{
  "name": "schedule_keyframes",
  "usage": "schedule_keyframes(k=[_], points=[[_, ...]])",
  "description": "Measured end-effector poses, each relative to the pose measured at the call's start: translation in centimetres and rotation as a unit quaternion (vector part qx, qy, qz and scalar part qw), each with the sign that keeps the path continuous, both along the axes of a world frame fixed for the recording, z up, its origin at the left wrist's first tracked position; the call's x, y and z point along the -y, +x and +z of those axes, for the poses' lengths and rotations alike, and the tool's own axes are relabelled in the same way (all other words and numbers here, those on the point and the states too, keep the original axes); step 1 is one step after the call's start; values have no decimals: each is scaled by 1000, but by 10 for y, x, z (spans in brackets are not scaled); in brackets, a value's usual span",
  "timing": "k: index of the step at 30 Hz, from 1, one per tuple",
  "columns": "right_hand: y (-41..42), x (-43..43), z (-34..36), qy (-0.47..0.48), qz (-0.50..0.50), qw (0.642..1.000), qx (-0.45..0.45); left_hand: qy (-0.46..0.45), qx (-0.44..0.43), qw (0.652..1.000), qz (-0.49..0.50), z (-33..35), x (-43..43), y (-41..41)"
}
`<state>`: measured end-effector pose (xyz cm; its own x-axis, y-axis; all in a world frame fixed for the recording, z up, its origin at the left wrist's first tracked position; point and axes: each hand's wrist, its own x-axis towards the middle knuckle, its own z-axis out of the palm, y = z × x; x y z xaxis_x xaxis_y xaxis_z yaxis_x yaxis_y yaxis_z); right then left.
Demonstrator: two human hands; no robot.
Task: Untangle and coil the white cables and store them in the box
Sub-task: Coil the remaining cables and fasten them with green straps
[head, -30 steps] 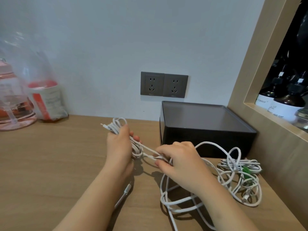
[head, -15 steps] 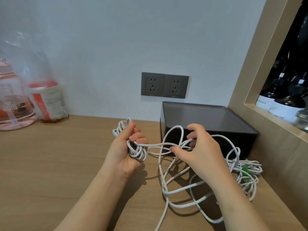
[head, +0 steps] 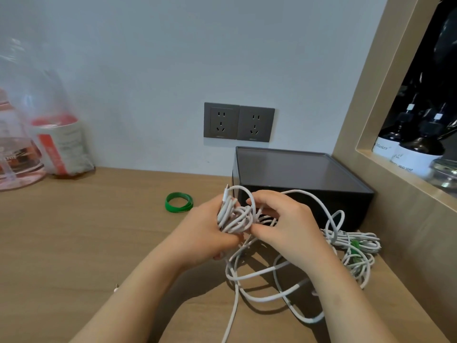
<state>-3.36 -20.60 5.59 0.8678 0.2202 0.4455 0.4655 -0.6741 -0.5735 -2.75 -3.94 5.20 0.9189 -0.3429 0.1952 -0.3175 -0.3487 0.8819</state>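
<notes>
At the far left edge a pink see-through jug stands on the wooden worktop, and just beside it is a clear plastic bag holding a red and white packet. Nearer the middle, a green band lies flat on the worktop, just left of the hands. The left hand has its fingers curled round a coiled bundle of white cable, one plug end sticking up from the top. Touching it, the right hand pinches a strand at the bundle's right side between thumb and fingertips. Loose loops of the same cable trail down from the hands and sprawl over the worktop towards the lower edge. On the wall above is a grey double socket. Behind the right hand sits the dark box, against the wall. At the right of the frame a second tangle of white cable with a green tie in it lies in front of the box's right corner. In the upper right, dark bottles stand in a wooden niche.
</notes>
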Motion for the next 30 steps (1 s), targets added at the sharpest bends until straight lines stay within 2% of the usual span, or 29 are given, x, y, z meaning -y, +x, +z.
schedule_keyframes(k=[3,5,8,9,13,15,17,20,26,30], points=[[1,5,4,50,32,997,-45,-79,-25,996,26,0,-3,4],[1,3,4,86,33,995,-39,-135,-53,989,30,0,-6,6],[2,-2,-2,214,-19,977,4,-216,-109,970,17,0,-6,7],[2,-4,-2,226,-37,973,0,-230,-120,966,13,-1,-6,7],[3,-8,-5,68,-31,993,-93,-231,-113,966,-5,0,-8,8],[3,-9,-6,47,-10,993,-110,-251,-126,959,-22,2,-10,7],[2,-9,-4,44,3,994,-100,-265,-129,955,-20,3,-11,6],[1,-8,-1,89,14,991,-95,-276,-126,953,7,1,-12,9],[-1,-18,-2,204,17,974,-100,-195,-92,976,-17,1,-8,5],[-1,-20,-2,162,-37,986,-34,-165,-83,983,-23,2,-6,3]])
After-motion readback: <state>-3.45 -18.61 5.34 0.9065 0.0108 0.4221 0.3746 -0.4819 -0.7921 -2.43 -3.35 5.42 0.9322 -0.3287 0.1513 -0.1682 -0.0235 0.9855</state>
